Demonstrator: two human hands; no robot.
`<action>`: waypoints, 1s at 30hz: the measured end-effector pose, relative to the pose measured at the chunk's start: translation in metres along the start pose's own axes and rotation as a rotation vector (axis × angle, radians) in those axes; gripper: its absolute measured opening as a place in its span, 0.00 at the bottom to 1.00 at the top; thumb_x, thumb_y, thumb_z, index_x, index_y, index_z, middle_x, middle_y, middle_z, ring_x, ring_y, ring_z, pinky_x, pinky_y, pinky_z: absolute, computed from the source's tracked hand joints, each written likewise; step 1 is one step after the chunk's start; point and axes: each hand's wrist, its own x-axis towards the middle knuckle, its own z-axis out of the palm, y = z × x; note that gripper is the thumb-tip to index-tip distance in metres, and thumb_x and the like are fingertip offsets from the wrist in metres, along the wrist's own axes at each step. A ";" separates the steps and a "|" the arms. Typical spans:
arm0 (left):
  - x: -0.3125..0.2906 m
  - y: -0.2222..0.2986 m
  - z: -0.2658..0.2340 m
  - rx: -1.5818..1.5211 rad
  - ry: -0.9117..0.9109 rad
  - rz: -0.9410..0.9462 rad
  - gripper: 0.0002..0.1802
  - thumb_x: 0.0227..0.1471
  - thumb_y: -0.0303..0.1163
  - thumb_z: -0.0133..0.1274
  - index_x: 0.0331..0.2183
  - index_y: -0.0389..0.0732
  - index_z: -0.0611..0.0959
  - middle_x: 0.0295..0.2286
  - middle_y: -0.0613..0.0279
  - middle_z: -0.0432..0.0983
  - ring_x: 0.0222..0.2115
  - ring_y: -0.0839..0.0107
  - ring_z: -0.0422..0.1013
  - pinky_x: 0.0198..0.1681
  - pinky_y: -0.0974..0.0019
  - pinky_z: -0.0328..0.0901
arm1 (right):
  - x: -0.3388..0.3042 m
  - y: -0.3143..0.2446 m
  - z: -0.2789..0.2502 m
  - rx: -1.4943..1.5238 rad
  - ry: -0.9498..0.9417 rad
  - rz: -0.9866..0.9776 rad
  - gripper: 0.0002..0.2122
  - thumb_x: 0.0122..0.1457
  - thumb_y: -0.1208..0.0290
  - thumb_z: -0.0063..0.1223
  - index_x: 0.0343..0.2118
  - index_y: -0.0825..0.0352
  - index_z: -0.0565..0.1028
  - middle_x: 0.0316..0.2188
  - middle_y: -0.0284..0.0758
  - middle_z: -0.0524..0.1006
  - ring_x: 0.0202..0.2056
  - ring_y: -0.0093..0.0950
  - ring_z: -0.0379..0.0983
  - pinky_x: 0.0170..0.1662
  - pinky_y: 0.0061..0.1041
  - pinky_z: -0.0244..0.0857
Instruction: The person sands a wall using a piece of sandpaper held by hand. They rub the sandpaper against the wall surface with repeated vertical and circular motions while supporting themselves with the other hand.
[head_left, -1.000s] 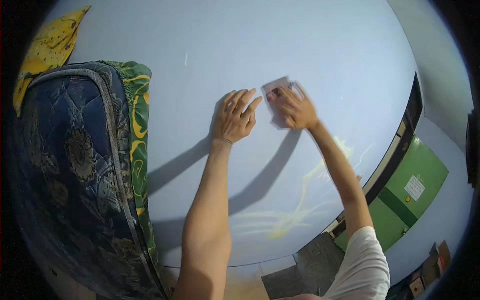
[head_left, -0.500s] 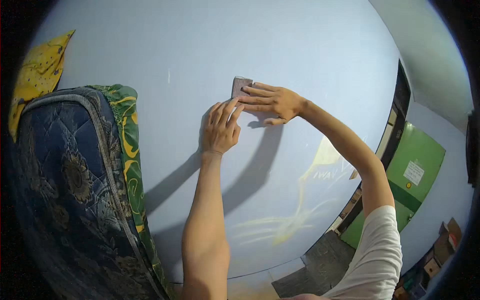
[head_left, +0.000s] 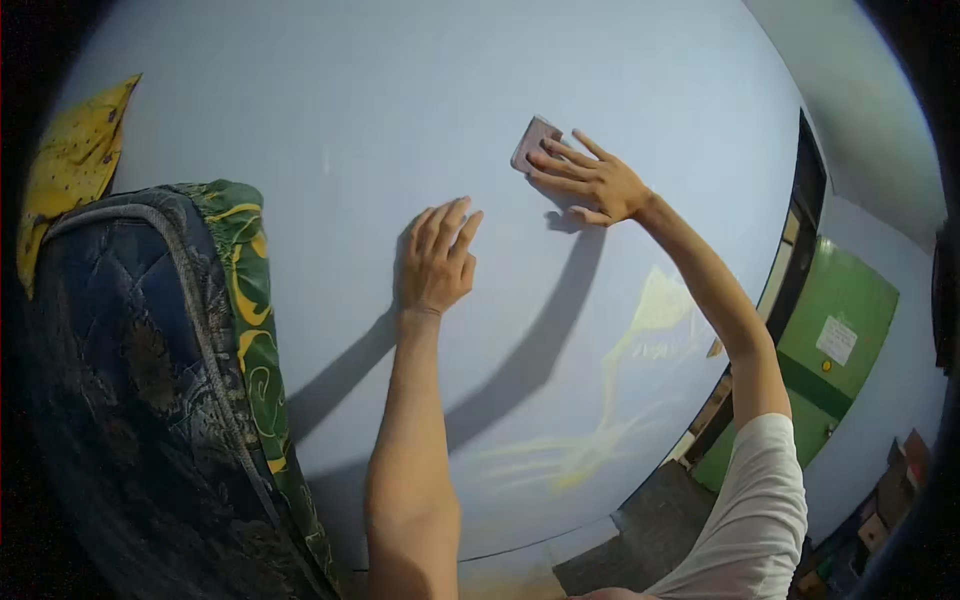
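A flat, rectangular, brownish-grey pad [head_left: 537, 145] with a paler rim lies tilted against the pale blue wall [head_left: 420, 90]; I cannot make out its exact kind. My right hand [head_left: 600, 185] presses on it with spread fingers, covering its right side. Lower and to the left, my left hand [head_left: 437, 258] rests by the wall surface, fingers stretched upward and apart, with nothing in it. A gap of bare wall separates the two hands. Both arms cast shadows on the wall.
On the left stands a dark blue patterned mattress [head_left: 130, 380] with a green and yellow cover [head_left: 250, 300] along its edge. A yellow cloth [head_left: 85, 140] hangs behind it. Pale yellow marks [head_left: 590, 450] show on the lower wall. A green door [head_left: 840, 320] is at the right.
My right hand has moved up and right along the wall, taking the pad with it, and the pad has tilted. It has parted from my left hand, which stays nearly in place.
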 end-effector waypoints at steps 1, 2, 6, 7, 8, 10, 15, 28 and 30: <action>0.000 -0.001 -0.001 0.000 0.006 0.001 0.33 0.51 0.27 0.53 0.60 0.54 0.75 0.62 0.70 0.67 0.62 0.69 0.62 0.71 0.54 0.56 | -0.015 0.001 -0.004 -0.060 -0.140 -0.051 0.32 0.66 0.48 0.41 0.73 0.49 0.58 0.76 0.25 0.51 0.76 0.32 0.40 0.76 0.54 0.19; 0.002 0.004 0.003 0.028 0.000 0.003 0.33 0.51 0.27 0.52 0.60 0.54 0.75 0.62 0.70 0.67 0.62 0.70 0.62 0.71 0.54 0.55 | -0.036 0.015 -0.005 -0.114 0.030 0.140 0.31 0.67 0.49 0.41 0.73 0.49 0.59 0.76 0.24 0.51 0.76 0.32 0.42 0.76 0.53 0.21; 0.013 0.039 0.020 0.002 -0.001 -0.007 0.31 0.57 0.26 0.46 0.62 0.52 0.74 0.63 0.65 0.66 0.64 0.66 0.62 0.72 0.49 0.53 | -0.071 0.063 0.076 -0.027 1.135 0.977 0.32 0.72 0.53 0.38 0.74 0.61 0.53 0.76 0.40 0.50 0.75 0.42 0.44 0.75 0.54 0.28; 0.014 0.036 0.018 0.035 -0.036 -0.019 0.33 0.57 0.26 0.46 0.64 0.53 0.71 0.65 0.66 0.64 0.65 0.67 0.60 0.73 0.50 0.50 | -0.070 0.062 0.088 -0.357 1.043 1.146 0.33 0.72 0.52 0.38 0.74 0.63 0.51 0.76 0.43 0.49 0.75 0.45 0.44 0.75 0.53 0.29; 0.009 0.009 0.002 0.104 -0.095 -0.006 0.34 0.58 0.27 0.46 0.65 0.53 0.70 0.67 0.65 0.62 0.66 0.66 0.59 0.73 0.49 0.49 | -0.050 0.016 0.068 0.015 0.644 1.156 0.36 0.70 0.50 0.42 0.75 0.63 0.48 0.76 0.45 0.46 0.75 0.49 0.43 0.75 0.51 0.31; 0.011 0.009 0.002 0.140 -0.152 0.008 0.34 0.59 0.29 0.45 0.67 0.53 0.69 0.69 0.65 0.59 0.68 0.65 0.56 0.74 0.48 0.47 | -0.053 -0.039 0.062 0.036 0.571 0.718 0.36 0.63 0.58 0.47 0.73 0.61 0.55 0.75 0.39 0.53 0.75 0.45 0.46 0.75 0.56 0.30; 0.020 0.029 0.007 0.210 -0.210 0.003 0.34 0.61 0.31 0.43 0.69 0.52 0.66 0.71 0.63 0.55 0.71 0.63 0.51 0.74 0.46 0.44 | -0.097 -0.036 0.073 0.046 0.867 0.953 0.34 0.52 0.72 0.43 0.67 0.53 0.70 0.69 0.29 0.67 0.72 0.38 0.56 0.73 0.60 0.29; -0.005 0.047 -0.001 0.303 -0.352 -0.091 0.36 0.63 0.31 0.45 0.71 0.44 0.60 0.72 0.50 0.46 0.72 0.45 0.42 0.72 0.34 0.39 | -0.117 -0.057 0.068 0.039 0.594 0.661 0.34 0.53 0.64 0.43 0.69 0.52 0.66 0.71 0.28 0.63 0.70 0.35 0.59 0.74 0.57 0.41; -0.034 0.065 0.003 0.303 -0.412 -0.126 0.39 0.63 0.33 0.48 0.71 0.40 0.56 0.72 0.45 0.43 0.73 0.42 0.38 0.73 0.35 0.35 | -0.128 -0.056 0.066 0.028 0.671 0.745 0.36 0.51 0.66 0.46 0.69 0.54 0.65 0.71 0.30 0.62 0.69 0.36 0.59 0.73 0.55 0.44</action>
